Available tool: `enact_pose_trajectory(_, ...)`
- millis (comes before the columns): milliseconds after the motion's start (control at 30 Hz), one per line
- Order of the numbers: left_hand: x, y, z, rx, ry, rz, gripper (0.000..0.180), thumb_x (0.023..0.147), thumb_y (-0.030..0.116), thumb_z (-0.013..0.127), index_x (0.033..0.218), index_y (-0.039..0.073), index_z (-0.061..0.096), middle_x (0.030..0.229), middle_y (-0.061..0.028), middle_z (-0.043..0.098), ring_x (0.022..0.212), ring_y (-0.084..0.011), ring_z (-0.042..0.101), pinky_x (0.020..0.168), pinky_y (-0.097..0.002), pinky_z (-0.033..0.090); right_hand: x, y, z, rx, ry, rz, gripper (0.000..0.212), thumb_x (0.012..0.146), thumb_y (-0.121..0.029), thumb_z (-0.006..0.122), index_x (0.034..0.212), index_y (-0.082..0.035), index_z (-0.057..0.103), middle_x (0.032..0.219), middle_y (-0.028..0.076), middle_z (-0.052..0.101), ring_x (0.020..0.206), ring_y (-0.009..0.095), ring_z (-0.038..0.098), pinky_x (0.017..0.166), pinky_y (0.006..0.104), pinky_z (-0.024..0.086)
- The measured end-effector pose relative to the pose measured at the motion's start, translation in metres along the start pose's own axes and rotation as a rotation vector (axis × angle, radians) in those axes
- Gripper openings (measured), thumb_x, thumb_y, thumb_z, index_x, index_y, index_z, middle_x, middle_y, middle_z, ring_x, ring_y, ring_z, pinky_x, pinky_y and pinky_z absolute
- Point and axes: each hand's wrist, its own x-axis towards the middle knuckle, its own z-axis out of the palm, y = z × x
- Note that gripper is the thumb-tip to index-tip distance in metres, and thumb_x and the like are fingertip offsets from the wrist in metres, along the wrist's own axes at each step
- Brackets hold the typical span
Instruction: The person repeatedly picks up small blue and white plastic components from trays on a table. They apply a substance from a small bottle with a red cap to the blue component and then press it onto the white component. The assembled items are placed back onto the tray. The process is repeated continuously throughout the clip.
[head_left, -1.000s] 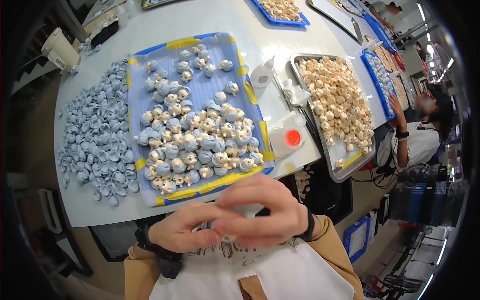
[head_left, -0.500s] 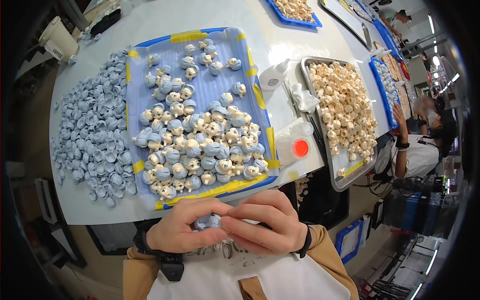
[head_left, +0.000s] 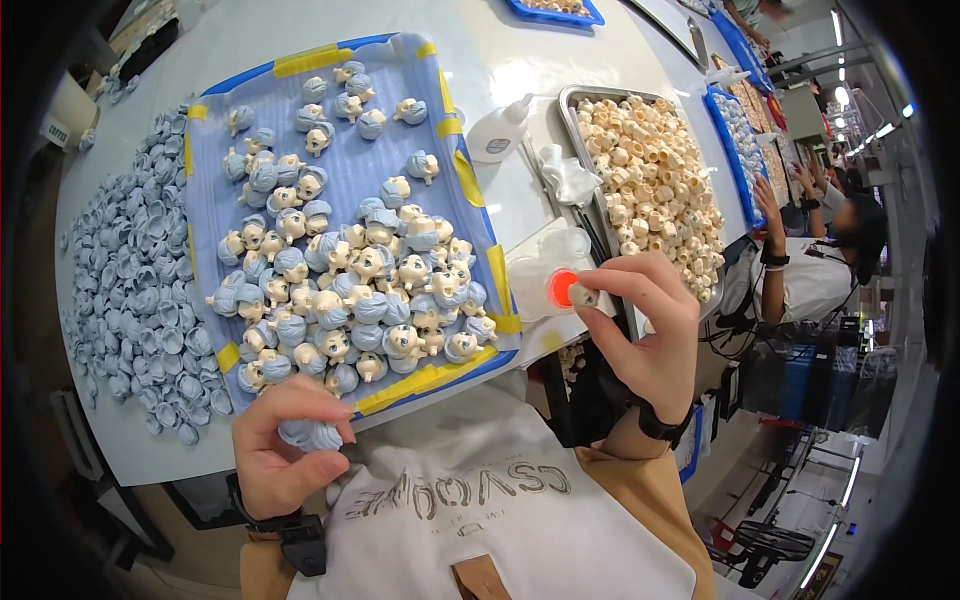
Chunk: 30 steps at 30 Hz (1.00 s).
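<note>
My left hand (head_left: 268, 455) pinches a light blue doll hair piece (head_left: 308, 435) just off the near edge of the tray. To the right, my right hand (head_left: 655, 345) grips a small cream doll face piece (head_left: 583, 296) between thumb and fingertips. That piece is right beside a translucent container with a bright red round opening (head_left: 562, 288); I cannot tell whether they touch. Many doll heads (head_left: 335, 345) with blue hair and painted eyes lie on the blue-lined tray (head_left: 385, 150), which has yellow tape along its rim.
Loose blue hair pieces (head_left: 150, 290) are heaped left of the tray. A metal tray (head_left: 570, 100) of cream face pieces (head_left: 655, 170) stands at the right. Between the trays are a white squeeze bottle (head_left: 500, 130) and crumpled tissue (head_left: 568, 178). A co-worker (head_left: 800, 265) sits farther right.
My hands were together around a blue piece and have parted. The left moved left with a blue hair piece; the right reached right and up, and now holds a cream face piece.
</note>
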Motion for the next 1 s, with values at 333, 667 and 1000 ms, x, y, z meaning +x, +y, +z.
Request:
enact_pose_trajectory(333, 0.001, 0.011, -0.001, -0.007, -0.085, -0.170, 0.044, 0.077, 0.035, 0.070, 0.097, -0.003, 0.060, 0.080, -0.0092, 0.061, 0.077, -0.0149, 0.058, 0.071, -0.0254, 0.044, 0.000, -0.002, 0.001, -0.080, -0.061, 0.000, 0.024, 0.063, 0.002, 0.068, 0.084, -0.004, 0.062, 0.080, 0.009, 0.058, 0.075, 0.026, 0.054, 0.066, 0.0343, 0.043)
enact_pose_trajectory(667, 0.006, 0.004, 0.012, -0.083, -0.060, -0.059, 0.043, 0.073, 0.012, 0.072, 0.110, -0.001, 0.055, 0.092, -0.0107, 0.061, 0.081, -0.0148, 0.058, 0.075, -0.0275, 0.044, -0.023, 0.001, 0.012, -0.011, 0.206, 0.028, 0.027, 0.061, 0.006, 0.070, 0.085, -0.002, 0.061, 0.082, 0.010, 0.061, 0.073, 0.024, 0.058, 0.063, 0.0289, 0.045)
enact_pose_trajectory(1000, 0.016, -0.004, 0.019, -0.177, -0.231, -0.029, 0.038, 0.069, 0.001, 0.075, 0.103, 0.002, 0.058, 0.099, -0.0056, 0.056, 0.083, -0.0078, 0.050, 0.063, -0.0208, 0.039, -0.016, -0.065, 0.055, 0.715, 0.025, -0.301, 0.035, 0.060, 0.002, 0.075, 0.094, 0.002, 0.063, 0.088, 0.013, 0.064, 0.072, 0.023, 0.060, 0.059, 0.0291, 0.046)
